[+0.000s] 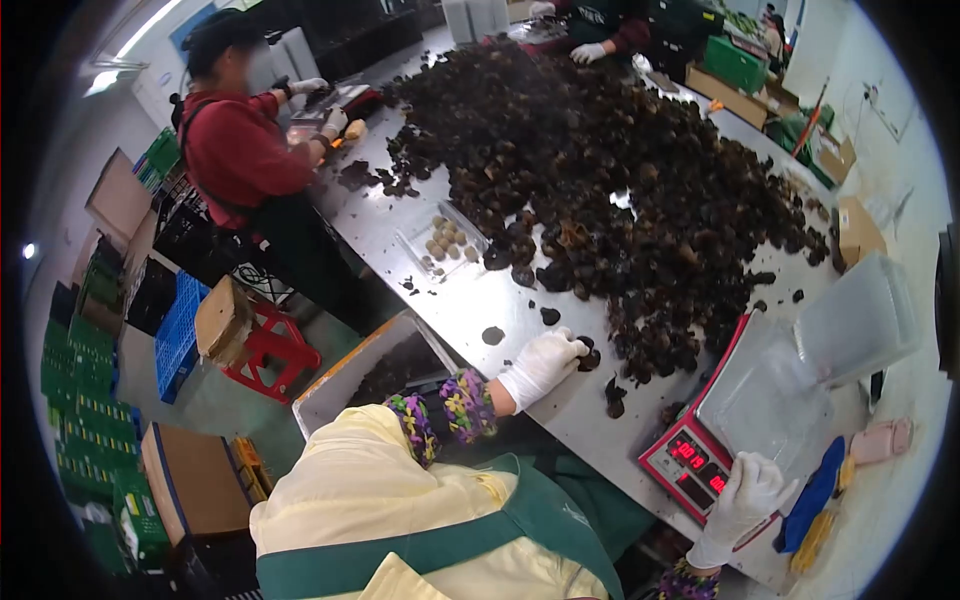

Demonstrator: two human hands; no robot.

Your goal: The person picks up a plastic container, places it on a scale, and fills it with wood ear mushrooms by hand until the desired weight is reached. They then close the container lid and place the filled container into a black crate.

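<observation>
Hands, gloved: left (545,368) pinching dark pieces (589,354) above metal table (465,300); right (742,505) loosely curled beside red scale (690,462).

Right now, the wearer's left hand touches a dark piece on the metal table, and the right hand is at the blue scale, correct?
The scale is red, not blue, as the head view shows; the left hand on the dark piece and right hand at the scale are correct.
</observation>
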